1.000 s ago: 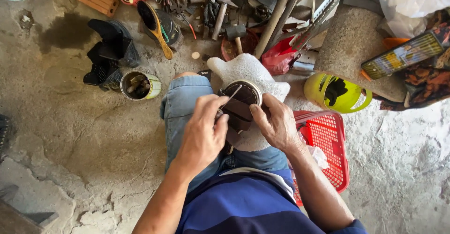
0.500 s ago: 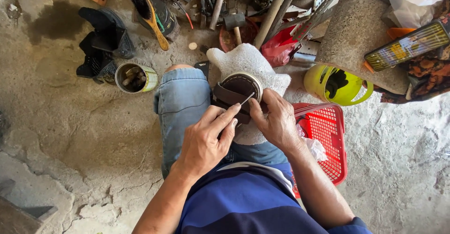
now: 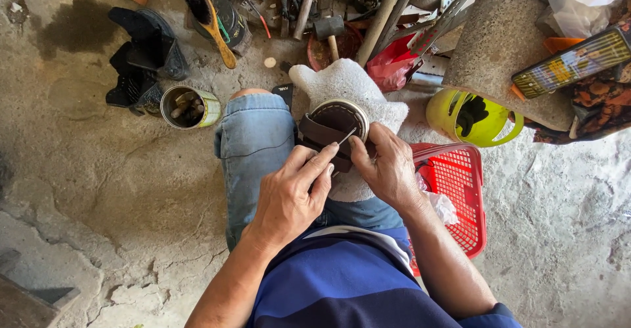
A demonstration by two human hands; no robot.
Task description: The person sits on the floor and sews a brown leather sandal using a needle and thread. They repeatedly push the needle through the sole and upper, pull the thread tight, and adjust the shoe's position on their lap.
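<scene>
The brown sandal (image 3: pixel 332 134) sits on the white cloth (image 3: pixel 342 88) over the knee, where it was a second ago. Left hand (image 3: pixel 289 196) now pinches a thin needle (image 3: pixel 346 136), angled into the strap (stitching under way, I reckon); right hand (image 3: pixel 388 167) clamps the sandal's edge.

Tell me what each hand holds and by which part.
The left hand pinches a thin metal tool by its near end. The right hand grips the brown sandal at its strap side, on a white cloth.
</scene>
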